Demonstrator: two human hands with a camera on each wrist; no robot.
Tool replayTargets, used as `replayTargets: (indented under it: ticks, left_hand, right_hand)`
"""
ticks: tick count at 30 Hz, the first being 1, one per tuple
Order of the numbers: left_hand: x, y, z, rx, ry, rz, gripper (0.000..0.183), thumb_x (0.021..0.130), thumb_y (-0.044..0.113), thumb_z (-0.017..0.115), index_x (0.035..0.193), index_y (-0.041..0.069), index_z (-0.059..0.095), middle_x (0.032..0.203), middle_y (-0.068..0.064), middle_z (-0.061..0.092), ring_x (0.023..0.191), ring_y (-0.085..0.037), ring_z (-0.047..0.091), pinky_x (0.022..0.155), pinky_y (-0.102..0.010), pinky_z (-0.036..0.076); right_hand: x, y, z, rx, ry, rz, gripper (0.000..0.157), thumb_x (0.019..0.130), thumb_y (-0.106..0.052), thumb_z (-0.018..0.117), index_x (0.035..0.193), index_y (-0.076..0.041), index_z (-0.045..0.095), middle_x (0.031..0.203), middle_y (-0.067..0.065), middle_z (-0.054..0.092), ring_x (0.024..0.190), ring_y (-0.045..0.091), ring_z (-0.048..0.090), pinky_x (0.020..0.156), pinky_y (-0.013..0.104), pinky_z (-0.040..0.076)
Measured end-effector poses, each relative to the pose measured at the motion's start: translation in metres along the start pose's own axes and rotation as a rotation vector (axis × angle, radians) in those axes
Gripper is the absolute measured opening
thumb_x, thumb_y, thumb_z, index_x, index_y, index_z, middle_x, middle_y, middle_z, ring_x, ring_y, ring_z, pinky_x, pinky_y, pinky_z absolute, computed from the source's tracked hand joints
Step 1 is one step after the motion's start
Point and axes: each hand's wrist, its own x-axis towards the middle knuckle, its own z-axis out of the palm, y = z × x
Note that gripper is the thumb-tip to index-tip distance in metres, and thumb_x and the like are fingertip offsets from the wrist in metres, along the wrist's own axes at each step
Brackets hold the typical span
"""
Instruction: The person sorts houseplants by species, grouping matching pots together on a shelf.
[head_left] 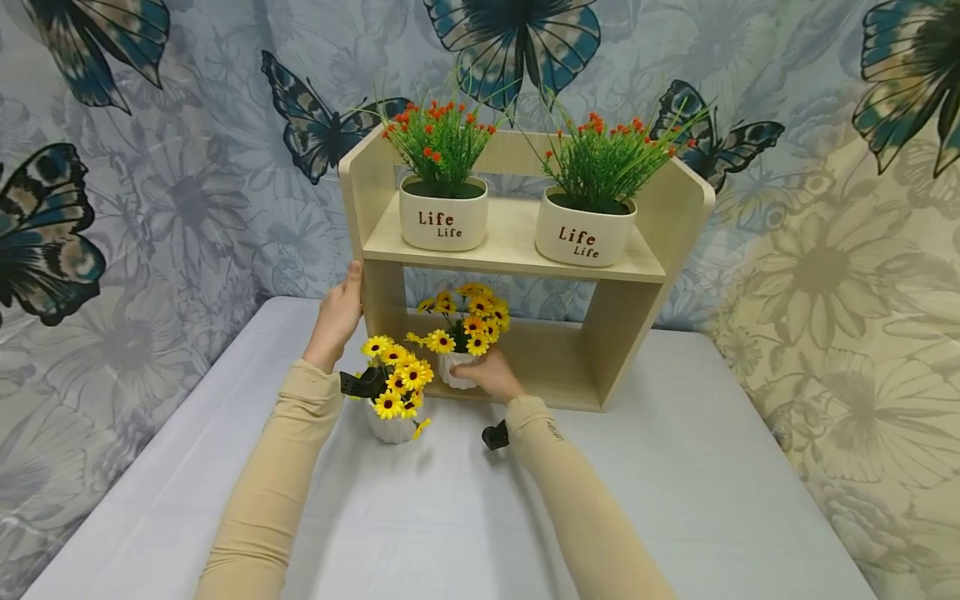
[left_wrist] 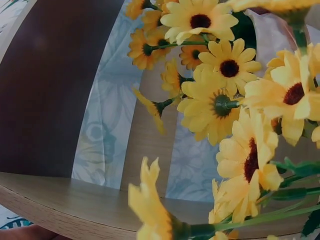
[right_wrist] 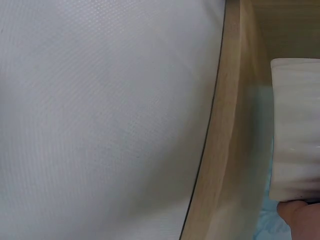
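My right hand grips a small white pot of yellow daisies at the left front of the lower compartment. In the right wrist view the pot is close over the shelf board, with a fingertip at its edge. My left hand rests against the outer left side of the wooden shelf, its other fingers hidden. A second potted daisy plant, with yellow flowers and a white pot, stands on the table before the shelf's left front. Its flowers fill much of the left wrist view.
Two white oval pots, a left one and a right one, stand on the upper board with red-flowered grass. A white cloth covers the table. Behind it hangs a butterfly-patterned backdrop.
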Motion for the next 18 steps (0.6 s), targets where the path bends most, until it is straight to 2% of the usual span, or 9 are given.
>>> replayTargets:
  ticks: [2,4,6,8,9,11,18]
  left_hand:
    - [-0.0002,-0.0002,-0.0005,0.003,0.004,0.000,0.090,0.087,0.071,0.020,0.139,-0.001,0.038,0.128,-0.024,0.047,0.113,-0.038,0.048,0.095,-0.049,0.037]
    - [-0.0003,-0.0001,-0.0006,0.007,0.004,-0.001,0.090,0.087,0.071,0.020,0.139,-0.001,0.039,0.128,-0.024,0.047,0.113,-0.038,0.048,0.095,-0.049,0.038]
    - [-0.0002,-0.0001,-0.0004,0.005,-0.002,-0.004,0.091,0.087,0.071,0.019,0.139,-0.001,0.039,0.127,-0.024,0.047,0.113,-0.038,0.048,0.095,-0.048,0.037]
    - [0.0000,-0.0005,-0.0003,0.005,-0.008,-0.012,0.092,0.087,0.071,0.019,0.139,-0.002,0.038,0.129,-0.025,0.046,0.114,-0.038,0.047,0.096,-0.049,0.037]
    - [-0.0001,-0.0007,-0.0003,0.006,-0.010,-0.016,0.092,0.087,0.071,0.019,0.139,-0.002,0.037,0.129,-0.025,0.046,0.115,-0.038,0.046,0.096,-0.049,0.036]
    - [-0.0001,-0.0010,-0.0003,0.009,-0.012,-0.022,0.092,0.086,0.072,0.019,0.139,-0.002,0.037,0.131,-0.025,0.045,0.116,-0.038,0.046,0.096,-0.049,0.036]
    - [-0.0003,-0.0004,-0.0004,0.027,0.002,-0.034,0.093,0.086,0.072,0.018,0.139,-0.002,0.038,0.128,-0.025,0.046,0.113,-0.038,0.046,0.094,-0.050,0.036]
  right_hand:
    - [-0.0004,0.0005,0.0016,0.008,0.003,-0.001,0.032,0.071,-0.020,0.079,0.073,-0.010,0.048,0.049,-0.002,0.035,0.044,0.013,0.034,0.050,0.029,0.039]
    - [-0.0015,0.0008,0.0024,0.009,0.017,-0.015,0.033,0.071,-0.018,0.079,0.088,-0.007,0.054,0.064,-0.002,0.048,0.053,0.014,0.042,0.056,0.030,0.043]
    - [-0.0032,0.0011,0.0028,0.010,0.030,-0.033,0.054,0.071,-0.015,0.080,0.115,-0.008,0.051,0.092,0.002,0.057,0.073,0.016,0.052,0.070,0.032,0.048]
    - [-0.0045,0.0017,0.0034,0.006,0.038,-0.046,0.074,0.071,-0.013,0.081,0.132,-0.012,0.039,0.119,0.004,0.052,0.097,0.019,0.052,0.085,0.035,0.046]
    - [-0.0049,0.0018,0.0037,0.002,0.043,-0.049,0.079,0.071,-0.013,0.081,0.136,-0.012,0.037,0.129,0.004,0.047,0.106,0.019,0.050,0.089,0.035,0.044]
    - [-0.0051,0.0022,0.0045,-0.005,0.046,-0.049,0.080,0.071,-0.012,0.080,0.138,-0.012,0.035,0.135,0.006,0.044,0.115,0.021,0.046,0.093,0.036,0.041]
    - [-0.0024,0.0020,0.0060,-0.011,0.055,-0.080,0.085,0.072,-0.013,0.080,0.142,-0.012,0.031,0.138,0.006,0.041,0.124,0.022,0.040,0.100,0.037,0.035]
